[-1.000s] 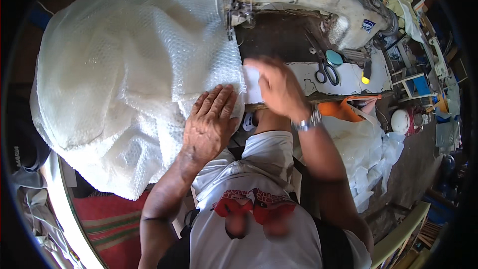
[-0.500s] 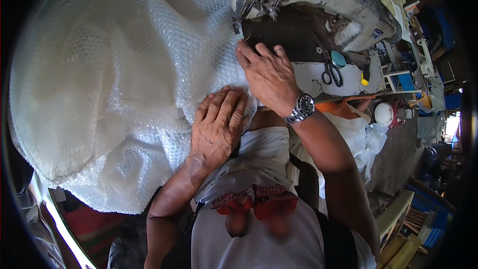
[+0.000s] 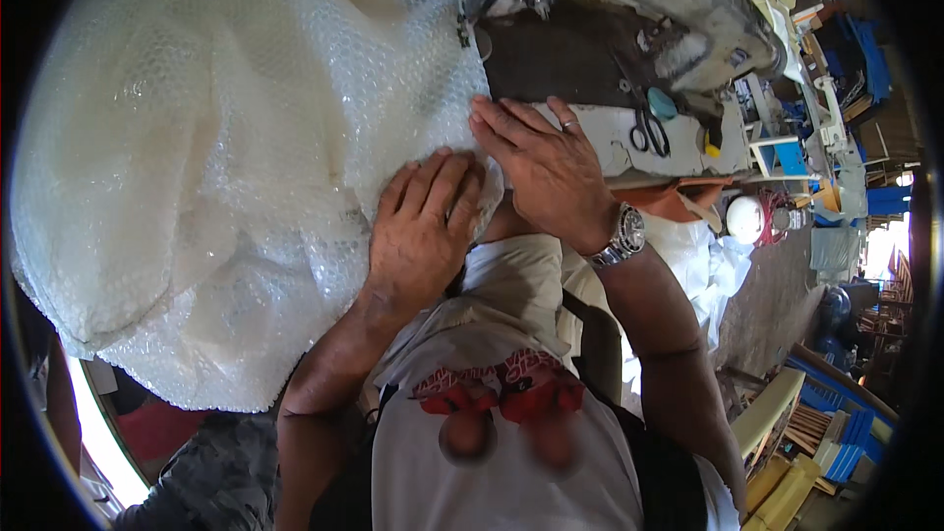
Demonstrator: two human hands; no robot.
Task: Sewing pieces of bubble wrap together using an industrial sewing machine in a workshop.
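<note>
A big, quilted-looking sheet of clear bubble wrap (image 3: 246,128) spreads over the left side in billowing folds. My left hand (image 3: 423,221) lies flat on its near right part, fingers stretched out and pointing away from me. On the sheet's right edge rest the fingertips of my right hand (image 3: 551,162), with the fingers extended and slightly apart. A ring and a metal wristwatch (image 3: 624,234) are on that hand and wrist. Just beyond my fingers, the worn sewing machine (image 3: 629,0) has its presser foot (image 3: 463,28) down at the sheet's edge.
Black-handled scissors (image 3: 649,128), a round teal piece (image 3: 661,103) and a small yellow-and-black tool (image 3: 712,143) lie on the worn machine table (image 3: 605,133). Orange-brown material (image 3: 669,199) and white sheeting (image 3: 693,270) hang at its near side. Stacked furniture parts (image 3: 826,433) stand at the right.
My right hand has drawn back from the presser foot, toward me and slightly right. The left hand stays on the wrap, and the view has shifted a little.
</note>
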